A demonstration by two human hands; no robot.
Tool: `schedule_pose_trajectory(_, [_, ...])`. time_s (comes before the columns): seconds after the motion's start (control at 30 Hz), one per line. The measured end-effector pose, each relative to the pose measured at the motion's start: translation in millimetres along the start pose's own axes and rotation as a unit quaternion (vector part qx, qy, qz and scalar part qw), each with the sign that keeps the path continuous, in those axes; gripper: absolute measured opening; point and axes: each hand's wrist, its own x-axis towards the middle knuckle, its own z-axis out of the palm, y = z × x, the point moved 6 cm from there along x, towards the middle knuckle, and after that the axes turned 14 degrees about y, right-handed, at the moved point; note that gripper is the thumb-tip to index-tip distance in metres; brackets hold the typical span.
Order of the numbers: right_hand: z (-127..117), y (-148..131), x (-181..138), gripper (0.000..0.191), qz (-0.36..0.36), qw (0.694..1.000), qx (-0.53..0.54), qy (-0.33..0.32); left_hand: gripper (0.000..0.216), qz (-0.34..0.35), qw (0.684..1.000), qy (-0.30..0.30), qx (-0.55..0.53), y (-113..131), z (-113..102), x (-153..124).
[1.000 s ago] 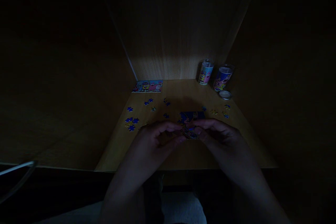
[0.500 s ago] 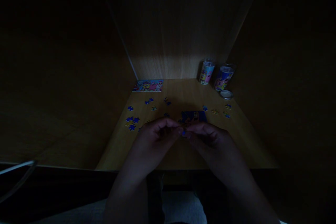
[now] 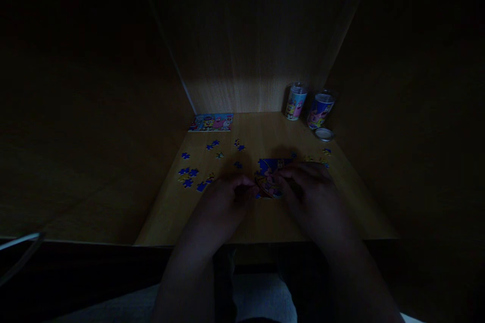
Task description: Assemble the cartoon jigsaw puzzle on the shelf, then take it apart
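Currently, my left hand [image 3: 229, 197] and right hand [image 3: 314, 189] flank the part-joined puzzle [image 3: 268, 177] on the desk [image 3: 261, 133], fingers of both drawn narrow; any piece pinched between them I cannot make out. Loose pieces [image 3: 188, 183] lie leftward; two canisters [image 3: 295, 105] stand far right.

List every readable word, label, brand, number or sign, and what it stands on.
None can be read in this dim view.
Light blue canister, purple canister: cartoon prints; any lettering too small and dark.
Picture card: cartoon figures, no legible text.
Joined puzzle pieces: no legible text.
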Motion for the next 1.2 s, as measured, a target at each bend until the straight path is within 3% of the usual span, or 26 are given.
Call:
schedule_pose_trajectory(0.43, [14,5,-5,0.015,-0.003,0.998,-0.005,-0.057,0.021,0.003,0.998,0.026,0.054,0,4,5])
schedule_pose_trajectory(1.0, [13,4,-5,0.014,-0.005,0.999,-0.019,-0.049,0.014,0.004,0.992,0.048,0.118,7,8,5])
schedule_pose_trajectory(1.2, [14,4,-5,0.014,-0.006,0.998,-0.018,-0.052,0.012,-0.003,0.992,0.076,0.099,4,-1,5])
